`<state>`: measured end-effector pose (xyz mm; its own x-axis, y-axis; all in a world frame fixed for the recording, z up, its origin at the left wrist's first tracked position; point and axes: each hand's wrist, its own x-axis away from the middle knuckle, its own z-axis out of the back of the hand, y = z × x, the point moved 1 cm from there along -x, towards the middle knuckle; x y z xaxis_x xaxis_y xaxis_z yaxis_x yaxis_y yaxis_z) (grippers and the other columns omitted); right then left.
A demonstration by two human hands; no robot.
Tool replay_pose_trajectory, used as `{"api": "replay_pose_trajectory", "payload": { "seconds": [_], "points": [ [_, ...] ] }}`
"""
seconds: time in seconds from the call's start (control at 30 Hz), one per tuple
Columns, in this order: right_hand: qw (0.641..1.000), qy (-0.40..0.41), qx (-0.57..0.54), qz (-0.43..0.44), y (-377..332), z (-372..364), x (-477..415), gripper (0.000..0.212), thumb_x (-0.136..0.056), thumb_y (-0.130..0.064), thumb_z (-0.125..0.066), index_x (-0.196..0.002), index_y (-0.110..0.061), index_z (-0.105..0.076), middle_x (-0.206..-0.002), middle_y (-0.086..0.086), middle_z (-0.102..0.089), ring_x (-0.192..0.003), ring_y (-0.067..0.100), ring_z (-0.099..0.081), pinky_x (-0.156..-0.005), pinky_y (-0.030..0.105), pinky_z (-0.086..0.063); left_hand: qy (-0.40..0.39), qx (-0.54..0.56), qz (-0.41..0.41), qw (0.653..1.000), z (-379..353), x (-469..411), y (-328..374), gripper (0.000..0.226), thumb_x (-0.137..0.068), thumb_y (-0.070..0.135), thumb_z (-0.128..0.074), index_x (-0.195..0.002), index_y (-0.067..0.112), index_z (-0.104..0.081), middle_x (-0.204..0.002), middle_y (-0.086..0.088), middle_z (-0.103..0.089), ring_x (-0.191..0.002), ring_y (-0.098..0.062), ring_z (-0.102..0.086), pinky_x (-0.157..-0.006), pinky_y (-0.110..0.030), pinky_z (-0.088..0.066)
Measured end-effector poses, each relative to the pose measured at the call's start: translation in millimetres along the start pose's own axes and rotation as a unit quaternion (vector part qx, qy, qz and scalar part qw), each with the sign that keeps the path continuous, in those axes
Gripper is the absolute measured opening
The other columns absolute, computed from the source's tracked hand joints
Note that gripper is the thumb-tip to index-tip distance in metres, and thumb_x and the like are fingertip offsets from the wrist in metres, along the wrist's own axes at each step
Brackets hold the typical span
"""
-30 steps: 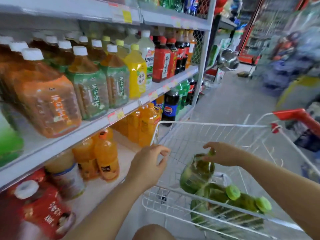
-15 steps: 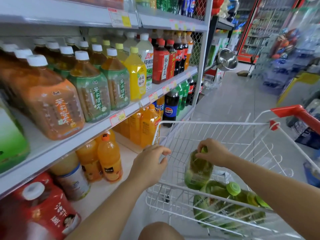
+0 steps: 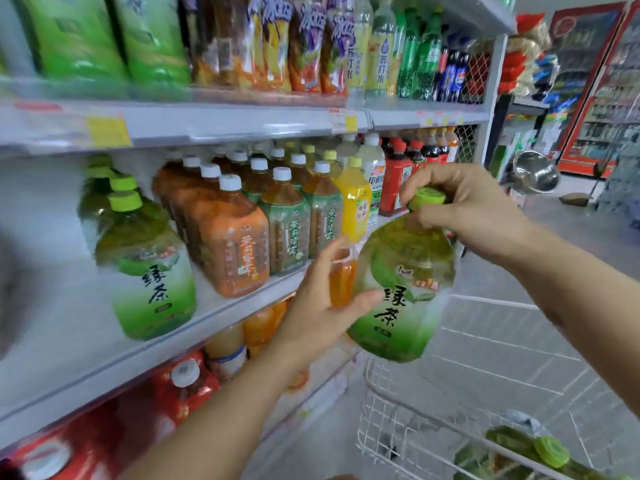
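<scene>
Off the front edge of the middle shelf [image 3: 104, 368], above the wire cart [image 3: 398, 420], the green tea bottle [image 3: 403, 289] hangs tilted. The right hand [image 3: 474, 209] grips its neck at the cap [image 3: 426, 197]; the left hand [image 3: 318, 306] clasps its lower side. Bare shelf shows beside the shelved green teas [image 3: 149, 271].

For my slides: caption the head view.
Right hand grips a green tea bottle by its cap; left hand holds its side.
</scene>
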<state>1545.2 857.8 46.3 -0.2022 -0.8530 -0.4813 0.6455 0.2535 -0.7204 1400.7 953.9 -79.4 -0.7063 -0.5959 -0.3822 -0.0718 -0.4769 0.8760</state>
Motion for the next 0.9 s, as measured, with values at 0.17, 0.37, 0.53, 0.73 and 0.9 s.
{"api": "replay_pose_trajectory", "payload": {
  "seconds": [0.17,0.37,0.53,0.73,0.9],
  "points": [
    [0.989,-0.099,-0.076,0.075,-31,-83,-20,0.028,-0.058,0.001,-0.06,-0.065,-0.025,-0.066,-0.071,-0.005,-0.063,-0.066,0.009,-0.055,-0.062,0.02,-0.046,0.074,0.036,0.011,0.997,58,47,3,0.072,-0.056,0.057,-0.072,-0.111,0.076,-0.03,-0.12,0.047,-0.044,-0.119,0.019,-0.039,-0.097,-0.017,-0.037],
    [0.951,-0.215,-0.195,0.104,-63,-167,-51,0.023,-0.076,-0.008,-0.072,-0.095,-0.02,-0.067,-0.089,-0.003,-0.069,-0.076,-0.001,-0.064,-0.067,0.012,-0.049,0.317,-0.028,-0.031,0.948,123,106,0,0.079,-0.052,0.05,-0.073,-0.124,0.043,-0.041,-0.119,0.041,-0.049,-0.117,0.016,-0.044,-0.09,0.0,-0.033],
    [0.977,-0.168,0.054,0.121,-40,-219,-92,0.051,-0.086,-0.034,-0.062,-0.134,-0.03,-0.045,-0.136,0.006,-0.048,-0.125,0.01,-0.045,-0.101,0.015,-0.03,0.447,-0.09,-0.03,0.89,179,128,-5,0.085,-0.056,0.053,-0.083,-0.128,0.043,-0.037,-0.116,0.048,-0.044,-0.115,0.023,-0.039,-0.088,0.004,-0.03],
    [0.935,-0.202,0.249,0.149,-10,-281,-92,0.082,-0.085,-0.038,-0.064,-0.145,-0.042,-0.009,-0.15,0.014,-0.015,-0.138,0.033,-0.022,-0.109,0.04,-0.03,0.504,-0.125,-0.006,0.855,219,112,-21,0.085,-0.064,0.047,-0.076,-0.136,0.036,-0.032,-0.127,0.037,-0.037,-0.116,0.025,-0.033,-0.094,0.002,-0.025],
    [0.933,-0.177,0.265,0.168,-7,-283,-91,0.083,-0.084,-0.036,-0.065,-0.146,-0.041,-0.009,-0.15,0.015,-0.016,-0.136,0.034,-0.026,-0.107,0.041,-0.034,0.562,-0.142,0.04,0.814,240,99,-56,0.092,-0.069,0.049,-0.077,-0.144,0.027,-0.028,-0.147,0.012,-0.035,-0.132,0.0,-0.03,-0.111,-0.025,-0.025]
  ]
}}
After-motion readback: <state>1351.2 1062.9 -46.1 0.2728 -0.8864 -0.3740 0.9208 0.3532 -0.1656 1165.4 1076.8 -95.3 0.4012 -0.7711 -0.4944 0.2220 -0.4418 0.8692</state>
